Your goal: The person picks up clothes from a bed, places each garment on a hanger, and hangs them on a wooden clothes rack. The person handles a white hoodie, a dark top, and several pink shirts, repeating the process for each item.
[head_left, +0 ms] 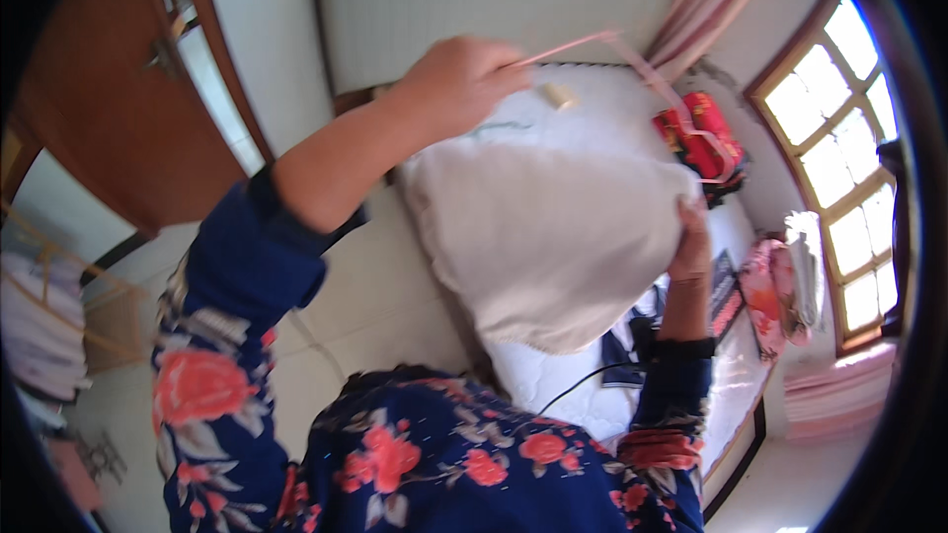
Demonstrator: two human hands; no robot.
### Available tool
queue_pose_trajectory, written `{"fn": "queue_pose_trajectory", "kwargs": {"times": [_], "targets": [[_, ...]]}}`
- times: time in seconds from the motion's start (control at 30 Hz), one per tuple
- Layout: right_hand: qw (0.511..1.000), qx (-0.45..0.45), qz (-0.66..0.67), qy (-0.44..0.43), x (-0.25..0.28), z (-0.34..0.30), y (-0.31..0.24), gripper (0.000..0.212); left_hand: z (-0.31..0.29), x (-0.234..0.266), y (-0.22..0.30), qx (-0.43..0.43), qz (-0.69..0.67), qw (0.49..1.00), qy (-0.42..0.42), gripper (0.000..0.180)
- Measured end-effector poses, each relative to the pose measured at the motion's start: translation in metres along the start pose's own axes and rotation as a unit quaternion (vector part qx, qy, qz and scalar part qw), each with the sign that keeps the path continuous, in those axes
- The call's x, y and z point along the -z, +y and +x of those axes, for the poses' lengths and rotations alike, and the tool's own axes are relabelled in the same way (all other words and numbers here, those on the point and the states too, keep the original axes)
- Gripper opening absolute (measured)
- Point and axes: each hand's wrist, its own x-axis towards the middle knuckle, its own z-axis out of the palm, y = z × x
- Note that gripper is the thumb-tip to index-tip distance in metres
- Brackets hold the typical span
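— What do we count in this bedroom scene?

— We count one cream pillow, one pink strap, one bed with a white mattress, one red bundle near the headboard, and one small pale cylinder lying on the mattress. We also see one black cable trailing over the bed edge.

— How do we find the two hands?

— Our left hand is raised high, forearm bare, the floral sleeve pushed back to the elbow. Its fingers are closed on the pink strap, which runs off to the right toward the red bundle. Our right hand stands upright at the pillow's right edge, fingers pressed against the fabric; we cannot tell whether they pinch it or merely lean on it.

— And where is the pillow relative to them?

— It hangs between the two hands, below the left fist and touching the right hand, above the mattress. A wooden door stands at left, a sunlit window at right.
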Motion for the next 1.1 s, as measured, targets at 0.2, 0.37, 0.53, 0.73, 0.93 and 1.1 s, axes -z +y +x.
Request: {"fn": "queue_pose_trajectory", "kwargs": {"times": [0.2, 0.37, 0.53, 0.73, 0.93, 1.1], "targets": [[0.977, -0.017, 0.21, -0.044, -0.006, -0.009, -0.007, 0.038, -0.021, -0.009, 0.0, 0.149, 0.041, 0.988, -0.003, 0.023], [0.981, -0.055, 0.161, -0.095, 0.023, -0.019, -0.013, 0.035, -0.018, -0.029, 0.031, 0.032, -0.024, 0.996, 0.085, 0.018], [0.995, -0.057, -0.077, -0.031, 0.07, -0.044, -0.016, 0.043, -0.014, -0.041, 0.081, -0.011, -0.035, 0.997, 0.072, 0.012], [0.828, 0.191, -0.425, 0.312, 0.086, -0.066, -0.045, 0.057, -0.017, -0.048, 0.123, -0.046, -0.011, 0.997, 0.053, 0.009], [0.81, 0.256, -0.516, 0.112, 0.071, -0.061, -0.062, 0.018, -0.035, -0.042, 0.138, -0.048, 0.016, 0.998, 0.047, 0.009], [0.879, 0.173, -0.442, 0.046, 0.052, -0.064, -0.054, 0.012, -0.063, -0.03, 0.125, -0.013, 0.087, 0.992, 0.087, 0.01]]}}
